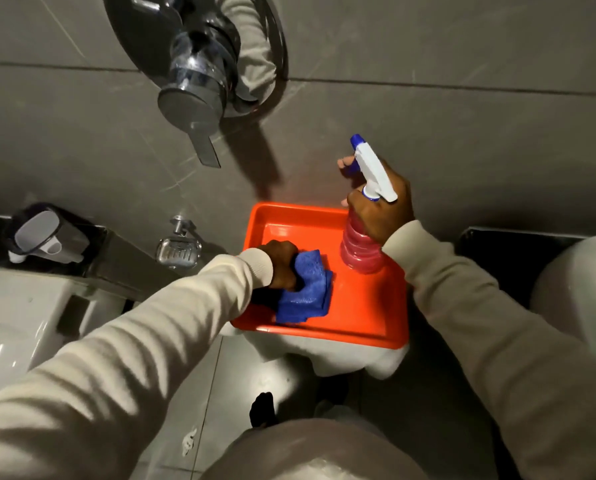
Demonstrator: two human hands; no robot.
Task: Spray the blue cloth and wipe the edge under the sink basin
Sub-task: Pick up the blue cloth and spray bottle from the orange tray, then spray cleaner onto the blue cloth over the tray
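Note:
A folded blue cloth [307, 289] lies in an orange tray [359, 313] that rests on a white stand. My left hand [281, 265] presses down on the cloth's left side and grips it. My right hand [383, 206] is wrapped around the neck of a spray bottle [360, 251] filled with pink liquid. The bottle stands upright in the tray's far right part. Its white and blue trigger head [371, 168] points away from me toward the wall, with a finger on the trigger.
A chrome mixer valve with a lever [192, 98] juts from the grey tiled wall above. A wire soap dish [179, 251] and a soap dispenser [40, 237] sit at left over a white basin [19, 323]. Another white fixture [580, 289] is at right.

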